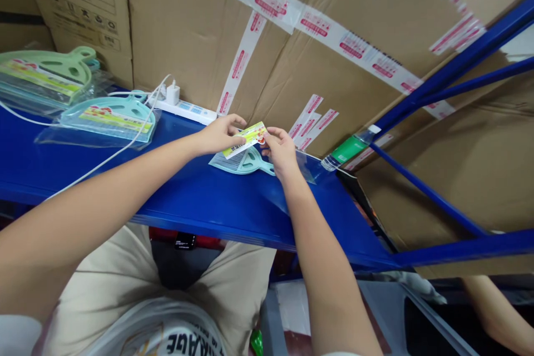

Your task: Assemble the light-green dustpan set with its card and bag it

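A yellow-green and white printed card (245,141) is held up between my two hands above the blue shelf. My left hand (217,134) grips its left end, with the thumb along the edge. Closed on the card's right end, near a red picture, are the fingers of my right hand (280,147). Just below the card, a light blue dustpan with a brush (249,163) lies on the shelf, its handle pointing right. The card hides part of it. Clear plastic film (306,169) lies beside the right wrist.
Bagged light blue (110,117) and green dustpan sets (50,75) lie at the left. Behind them are a power strip (192,111), a white cable and cardboard boxes (175,28). A green-labelled bottle (349,148) leans at right by blue rack bars. Another person's arm (498,314) shows lower right.
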`<state>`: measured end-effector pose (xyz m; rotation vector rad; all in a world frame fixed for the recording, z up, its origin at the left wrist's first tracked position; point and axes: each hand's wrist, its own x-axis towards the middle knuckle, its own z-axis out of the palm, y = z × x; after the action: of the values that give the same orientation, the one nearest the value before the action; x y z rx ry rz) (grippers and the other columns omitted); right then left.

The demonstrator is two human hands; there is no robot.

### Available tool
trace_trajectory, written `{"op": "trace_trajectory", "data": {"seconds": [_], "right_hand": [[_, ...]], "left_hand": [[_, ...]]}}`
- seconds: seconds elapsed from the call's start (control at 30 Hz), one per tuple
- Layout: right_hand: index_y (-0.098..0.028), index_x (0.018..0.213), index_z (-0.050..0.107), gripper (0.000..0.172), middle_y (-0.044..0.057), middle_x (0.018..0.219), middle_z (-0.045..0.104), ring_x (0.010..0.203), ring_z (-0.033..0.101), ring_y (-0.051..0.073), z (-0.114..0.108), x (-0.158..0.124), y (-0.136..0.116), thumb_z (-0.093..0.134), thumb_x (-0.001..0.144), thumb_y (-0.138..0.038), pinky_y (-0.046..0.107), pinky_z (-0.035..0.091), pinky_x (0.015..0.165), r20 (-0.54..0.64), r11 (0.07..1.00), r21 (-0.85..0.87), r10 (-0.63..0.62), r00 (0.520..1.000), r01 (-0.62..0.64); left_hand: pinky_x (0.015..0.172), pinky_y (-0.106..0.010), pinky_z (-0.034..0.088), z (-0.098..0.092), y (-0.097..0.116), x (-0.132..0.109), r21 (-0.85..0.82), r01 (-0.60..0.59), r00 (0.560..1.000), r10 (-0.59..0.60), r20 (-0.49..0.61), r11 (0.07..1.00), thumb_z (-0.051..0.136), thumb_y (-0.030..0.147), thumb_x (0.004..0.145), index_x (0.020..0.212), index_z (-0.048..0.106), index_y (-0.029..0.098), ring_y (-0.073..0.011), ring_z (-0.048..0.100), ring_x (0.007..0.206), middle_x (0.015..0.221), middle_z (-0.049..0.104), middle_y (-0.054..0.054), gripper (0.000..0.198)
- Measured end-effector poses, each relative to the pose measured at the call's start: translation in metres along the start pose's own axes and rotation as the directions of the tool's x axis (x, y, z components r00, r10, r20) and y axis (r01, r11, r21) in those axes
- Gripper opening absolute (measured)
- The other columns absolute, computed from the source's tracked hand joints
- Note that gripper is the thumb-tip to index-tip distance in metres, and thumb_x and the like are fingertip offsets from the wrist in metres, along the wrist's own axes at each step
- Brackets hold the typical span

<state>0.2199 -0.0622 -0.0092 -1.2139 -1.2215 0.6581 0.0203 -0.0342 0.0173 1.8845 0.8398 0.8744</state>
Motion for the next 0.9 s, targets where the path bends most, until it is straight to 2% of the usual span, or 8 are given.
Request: {"op": "trace_trajectory", "data": {"seconds": [0.1,0.2,0.27,0.5,0.6,0.7,0.8,0.9], "right_hand": [[-0.024,0.098,0.057,0.025,-0.003,0.079,0.067,0.066,0.063,0.013,-0.006,0.005,0.001,0.068,0.085,-0.042,0.022,0.048,0.054,-0.096,0.992,-0.126,0.019,0.995,-0.031],[-0.023,0.097,0.057,0.016,-0.001,0.082,0.069,0.072,0.065,0.014,-0.016,0.008,-0.001,0.062,0.089,-0.036,0.028,0.054,0.070,-0.172,0.926,-0.376,-0.034,0.984,-0.034],[-0.022,0.099,0.059,0.015,0.001,0.084,0.070,0.078,0.066,0.016,-0.021,0.009,-0.001,0.059,0.090,-0.033,0.031,0.055,0.080,-0.177,0.866,-0.499,-0.053,0.983,-0.043],[-0.022,0.099,0.061,0.012,0.001,0.087,0.073,0.082,0.069,0.017,-0.021,0.007,-0.002,0.058,0.092,-0.030,0.033,0.054,0.086,-0.128,0.778,-0.624,-0.005,0.992,-0.077],[-0.021,0.095,0.063,0.009,0.001,0.086,0.073,0.079,0.069,0.016,-0.019,0.004,-0.008,0.059,0.091,-0.027,0.031,0.053,0.082,-0.097,0.728,-0.677,0.057,0.994,-0.108],[-0.020,0.087,0.066,0.008,0.003,0.085,0.075,0.080,0.069,0.016,-0.020,-0.001,-0.018,0.061,0.091,-0.024,0.028,0.051,0.080,-0.035,0.636,-0.764,0.124,0.992,-0.107],[-0.020,0.084,0.068,0.010,0.005,0.089,0.077,0.083,0.070,0.016,-0.020,-0.005,-0.027,0.063,0.091,-0.022,0.025,0.049,0.077,0.023,0.536,-0.841,0.176,0.984,-0.076],[-0.019,0.088,0.072,0.009,0.005,0.094,0.079,0.082,0.070,0.015,-0.020,-0.008,-0.031,0.064,0.091,-0.023,0.023,0.048,0.073,0.094,0.489,-0.871,0.258,0.962,-0.046]], "left_hand": [[0.064,-0.027,0.050,0.000,0.001,0.002,-0.062,0.104,0.992,-0.108,-0.067,0.993,0.074,0.014,0.081,0.125,0.061,0.018,-0.0120,0.062,0.061,0.072,0.068,0.002,0.046],[0.069,-0.029,0.052,0.000,-0.001,0.006,-0.055,0.204,0.960,-0.211,-0.182,0.977,0.074,0.010,0.081,0.119,0.065,0.017,-0.0133,0.064,0.065,0.072,0.067,0.002,0.040],[0.073,-0.029,0.052,0.000,-0.004,0.008,-0.027,0.258,0.939,-0.257,-0.227,0.966,0.073,0.008,0.082,0.117,0.066,0.016,-0.0139,0.065,0.067,0.072,0.066,0.002,0.036],[0.072,-0.029,0.052,0.006,-0.016,0.013,0.101,0.319,0.941,-0.302,-0.152,0.942,0.064,0.011,0.087,0.121,0.065,0.016,-0.0156,0.067,0.072,0.081,0.069,-0.002,0.034],[0.073,-0.030,0.052,0.007,-0.017,0.011,0.308,0.252,0.968,-0.233,-0.097,0.917,0.062,0.014,0.087,0.125,0.064,0.017,-0.0181,0.069,0.075,0.081,0.071,-0.003,0.038],[0.079,-0.033,0.051,0.006,-0.017,0.007,0.518,0.086,0.996,-0.075,-0.042,0.851,0.059,0.018,0.088,0.129,0.062,0.017,-0.0210,0.071,0.081,0.085,0.074,-0.005,0.041],[0.081,-0.035,0.051,0.006,-0.016,0.003,0.633,-0.004,1.000,0.002,0.004,0.774,0.054,0.021,0.090,0.132,0.060,0.014,-0.0241,0.073,0.089,0.092,0.076,-0.009,0.043],[0.084,-0.036,0.052,0.008,-0.014,0.001,0.722,-0.063,0.998,0.027,0.061,0.689,0.049,0.022,0.092,0.136,0.059,0.014,-0.0261,0.073,0.097,0.100,0.077,-0.013,0.045]]}}
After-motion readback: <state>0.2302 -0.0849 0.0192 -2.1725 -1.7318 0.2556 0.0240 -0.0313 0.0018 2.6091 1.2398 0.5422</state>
